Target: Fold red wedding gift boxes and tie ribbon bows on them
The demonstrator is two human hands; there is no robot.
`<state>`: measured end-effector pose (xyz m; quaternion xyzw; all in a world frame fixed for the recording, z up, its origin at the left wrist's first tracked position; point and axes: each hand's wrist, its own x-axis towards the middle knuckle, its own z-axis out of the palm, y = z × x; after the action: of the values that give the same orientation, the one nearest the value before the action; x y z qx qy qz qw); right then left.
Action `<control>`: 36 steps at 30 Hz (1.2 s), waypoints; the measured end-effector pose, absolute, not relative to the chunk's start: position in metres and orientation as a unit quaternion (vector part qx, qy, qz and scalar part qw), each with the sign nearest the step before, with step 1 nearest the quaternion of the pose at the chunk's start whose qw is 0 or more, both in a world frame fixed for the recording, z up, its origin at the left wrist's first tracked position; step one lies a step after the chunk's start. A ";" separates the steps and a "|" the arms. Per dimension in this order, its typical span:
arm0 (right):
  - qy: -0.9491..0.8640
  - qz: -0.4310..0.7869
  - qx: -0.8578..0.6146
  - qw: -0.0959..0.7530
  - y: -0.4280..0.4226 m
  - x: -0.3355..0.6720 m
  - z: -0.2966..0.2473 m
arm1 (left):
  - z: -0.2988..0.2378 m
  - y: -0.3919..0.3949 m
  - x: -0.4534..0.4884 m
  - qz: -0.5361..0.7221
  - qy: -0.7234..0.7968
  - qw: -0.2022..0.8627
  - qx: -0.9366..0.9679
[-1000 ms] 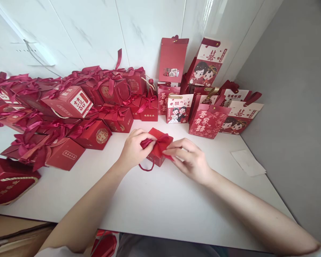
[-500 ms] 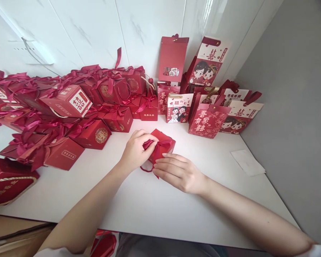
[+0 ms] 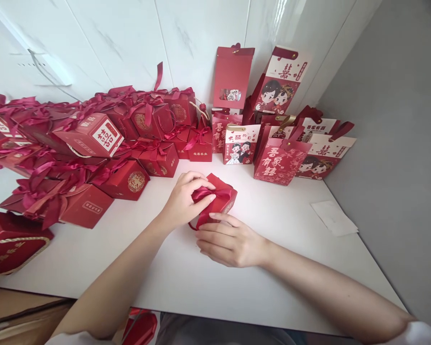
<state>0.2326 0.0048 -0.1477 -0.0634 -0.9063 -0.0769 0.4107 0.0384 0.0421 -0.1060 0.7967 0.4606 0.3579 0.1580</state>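
A small red gift box stands on the white table in front of me, with a dark red ribbon bow across its top. My left hand is on the box's left side, thumb and fingers closed on the bow near its knot. Lower down, at the box's near side, my right hand has its fingers together and curled round the hanging ribbon tail. The right fingertips are partly hidden. A thin red cord loop shows under the left hand.
Many red ribboned gift boxes are piled along the left and back. Several red and white paper gift bags stand at the back right. A white paper sheet lies by the grey wall on the right.
My right hand has moved a little toward me and left, down along the ribbon tail. My left hand stays at the bow, its thumb slightly shifted.
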 end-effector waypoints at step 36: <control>-0.882 -0.040 -0.347 0.317 0.039 0.253 -0.153 | -0.084 0.040 0.016 0.314 0.409 -0.025 0.856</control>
<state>0.2530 0.0391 -0.1531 -0.3468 -0.8818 -0.0395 0.3170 0.0163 0.0400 -0.0843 0.8565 0.4088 0.3142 -0.0253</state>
